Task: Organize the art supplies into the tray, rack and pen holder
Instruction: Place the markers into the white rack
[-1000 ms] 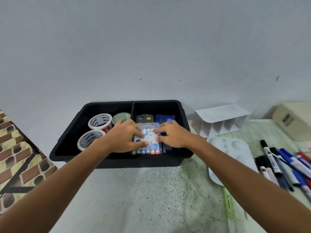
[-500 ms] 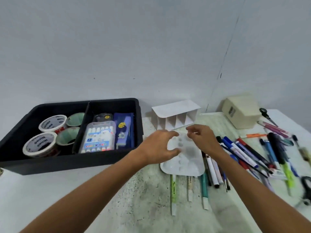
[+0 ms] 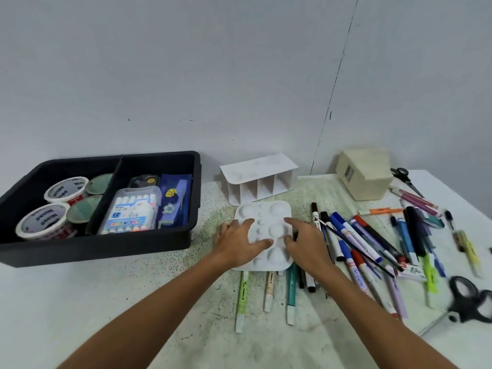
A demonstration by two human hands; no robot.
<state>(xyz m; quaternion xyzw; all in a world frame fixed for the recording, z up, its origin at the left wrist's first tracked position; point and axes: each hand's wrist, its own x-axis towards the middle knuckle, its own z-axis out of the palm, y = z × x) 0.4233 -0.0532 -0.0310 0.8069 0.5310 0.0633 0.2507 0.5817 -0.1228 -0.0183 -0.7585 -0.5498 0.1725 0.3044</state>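
Note:
A white paint palette [image 3: 266,213] lies flat on the table in front of the white rack [image 3: 259,179], on top of several pens. My left hand [image 3: 238,245] rests on its left side, thumb on top and fingers fairly straight. My right hand [image 3: 303,242] touches its right side with index finger and thumb stretched over the wells. The black tray [image 3: 193,237] at the left holds tape rolls [image 3: 65,186] in one compartment. A colour pen case [image 3: 133,211] and a blue pouch [image 3: 175,199] lie in the other. A beige box-like pen holder [image 3: 363,177] stands at the back right.
A loose heap of markers and pens [image 3: 372,241] spreads right of the palette, and more pens [image 3: 269,291] stick out under its near edge. Large black scissors [image 3: 470,299] lie at the right edge, small scissors [image 3: 404,177] beside the beige box. A wall stands close behind.
Both hands left the colour pen case in the tray and moved right to the palette, then came down onto it. The view swung right with them.

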